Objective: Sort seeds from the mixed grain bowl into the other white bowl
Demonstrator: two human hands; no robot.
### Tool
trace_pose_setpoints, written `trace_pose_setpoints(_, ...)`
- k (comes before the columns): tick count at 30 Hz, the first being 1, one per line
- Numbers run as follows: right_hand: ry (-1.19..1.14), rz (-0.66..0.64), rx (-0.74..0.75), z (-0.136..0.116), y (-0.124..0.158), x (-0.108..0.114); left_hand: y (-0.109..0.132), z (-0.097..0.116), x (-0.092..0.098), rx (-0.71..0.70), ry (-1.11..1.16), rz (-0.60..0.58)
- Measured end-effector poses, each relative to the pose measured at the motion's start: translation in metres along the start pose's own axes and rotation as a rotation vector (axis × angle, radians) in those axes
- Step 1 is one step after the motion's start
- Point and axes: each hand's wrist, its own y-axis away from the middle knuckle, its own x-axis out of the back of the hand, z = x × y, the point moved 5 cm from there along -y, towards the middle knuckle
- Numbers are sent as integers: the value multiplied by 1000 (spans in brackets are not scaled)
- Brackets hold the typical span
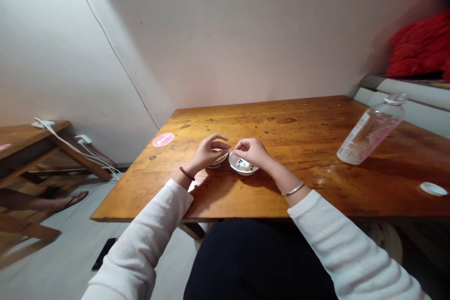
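Sleeves [138, 239] | wooden table [281, 124] | white saucer [242, 166] | plastic bottle [371, 131] | white wall [246, 33]

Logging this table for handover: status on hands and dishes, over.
Left hand over small dish, brownish contents. Right hand at rim of white saucer, dark specks inside. Plastic bottle lying far right, clear of them.

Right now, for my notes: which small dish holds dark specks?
The white dish under the right hand: dark specks show in it, while the other dish, partly behind the left hand, looks brownish inside.
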Motion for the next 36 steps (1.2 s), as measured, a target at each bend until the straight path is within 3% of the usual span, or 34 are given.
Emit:
trace_pose_setpoints(10,11,-70,-15,0,1,-3,0,-2,-1,-80,-241,7)
trace_pose_setpoints(21,14,-134,14,1,1,-3,-1,-3,-2,-62,-210,10)
trace_pose_setpoints(36,-18,-157,-17,2,2,-7,0,2,4,-116,-421,83)
